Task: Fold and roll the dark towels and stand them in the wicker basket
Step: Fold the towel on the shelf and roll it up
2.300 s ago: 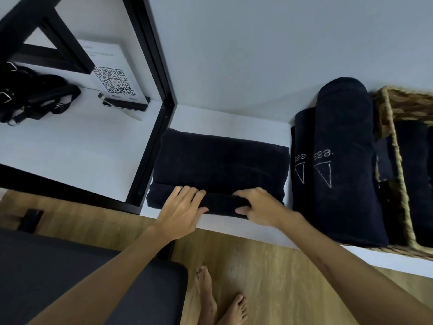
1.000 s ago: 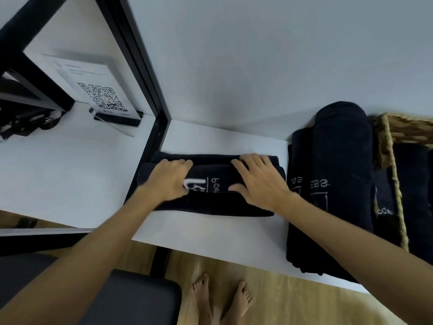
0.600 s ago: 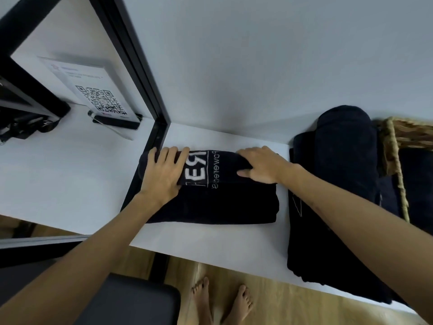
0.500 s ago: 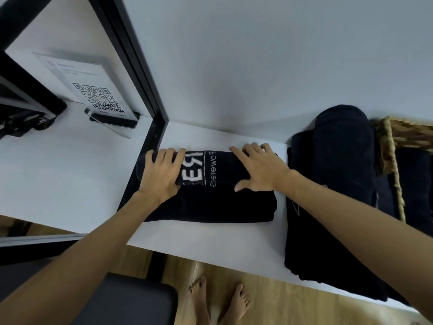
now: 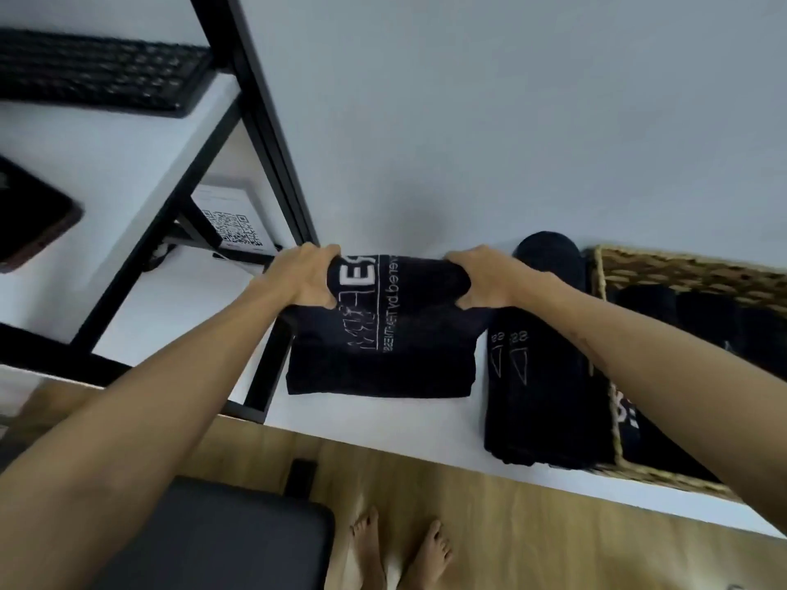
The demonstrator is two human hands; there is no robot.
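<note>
A: While both hands sit on the roll, log it L to R. Item 1: left hand (image 5: 304, 276), grip curled round the left end of the rolled part of the dark towel (image 5: 383, 330), thumb under, fingers over the top.

B: Item 2, the towel itself: on the white counter (image 5: 374, 423), far portion rolled up w/ the white lettering showing, near portion flat and unrolled toward the counter edge. Item 3: right hand (image 5: 483, 278), grip wrapped round the right end of the roll, same way.

A: Handling note, my judgement: keep both ends level so the roll doesn't cone; pull snug each turn, terry cloth slackens easily. Watch the side edges, they look about flush now.

B: Agreed. Roll runs toward the person, so flat part should stay smooth, no creases trapped.

A: Item 4: finished rolled towels (image 5: 541, 355) lying on the counter just right of it, touching the wicker basket (image 5: 681, 270).

B: Item 5: basket at far right, more dark towels inside; count can't be told. Est. task partway done.
</note>
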